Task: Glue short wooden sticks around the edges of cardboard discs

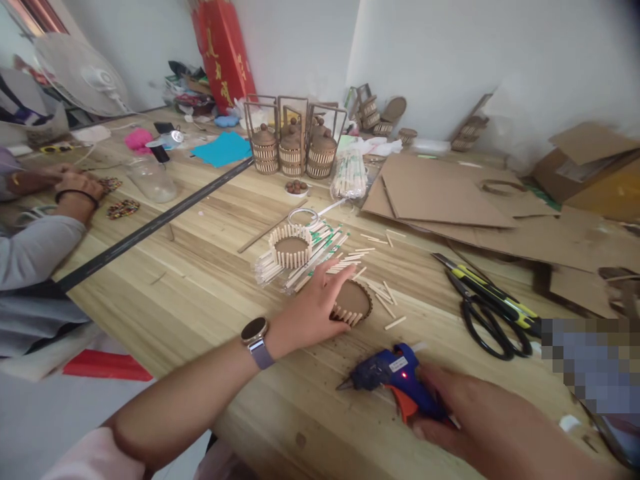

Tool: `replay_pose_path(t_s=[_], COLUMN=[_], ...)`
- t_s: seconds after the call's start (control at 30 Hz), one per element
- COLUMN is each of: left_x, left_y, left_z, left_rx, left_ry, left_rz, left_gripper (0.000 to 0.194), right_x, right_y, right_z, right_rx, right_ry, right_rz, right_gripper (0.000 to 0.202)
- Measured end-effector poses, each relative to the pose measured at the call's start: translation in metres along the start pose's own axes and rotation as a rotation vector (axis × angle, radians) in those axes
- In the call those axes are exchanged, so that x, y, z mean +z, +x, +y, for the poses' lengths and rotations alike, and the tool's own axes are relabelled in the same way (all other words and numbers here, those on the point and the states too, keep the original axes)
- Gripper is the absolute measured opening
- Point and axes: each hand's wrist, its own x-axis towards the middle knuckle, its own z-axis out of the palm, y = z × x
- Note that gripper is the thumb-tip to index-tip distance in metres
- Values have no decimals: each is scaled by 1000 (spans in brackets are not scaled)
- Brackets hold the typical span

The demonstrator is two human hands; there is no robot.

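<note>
My left hand [313, 308], with a watch on its wrist, reaches over a round cardboard base [356, 300] with short sticks standing along its near edge. Its thumb and fingers are apart around the base's left side. A blue glue gun [393, 377] with an orange trigger and a red light is in my right hand [465, 407], nozzle pointing left. Beyond my left hand, a ring of upright sticks [291, 248] on a base rests on wrapped sticks [270, 268]. Loose short sticks [387, 300] lie right of the base.
Black scissors [487, 327] and a yellow-black cutter [493, 290] lie at right, before cardboard sheets [440, 193]. Lidded baskets [291, 150] with tall handles stand behind a bowl of brown balls [297, 188]. Another person's hands [77, 190] work at far left.
</note>
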Motion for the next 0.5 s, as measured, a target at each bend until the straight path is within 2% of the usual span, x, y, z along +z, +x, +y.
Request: replay_pose_path(t_s=[0.07,0.23,0.5], left_x=[-5,-14,-9], left_y=[0,1,0], left_z=[-3,-8,-5], left_rx=[13,90,107], left_ry=[1,4,31], left_rz=[-46,-95,-29], left_gripper=[106,96,81], right_x=[8,6,3], right_y=[0,9,10], right_z=[2,0,10], right_rx=[9,31,2], right_ry=[19,28,175], right_rz=[-63,-207,-238], right_gripper=[21,16,10])
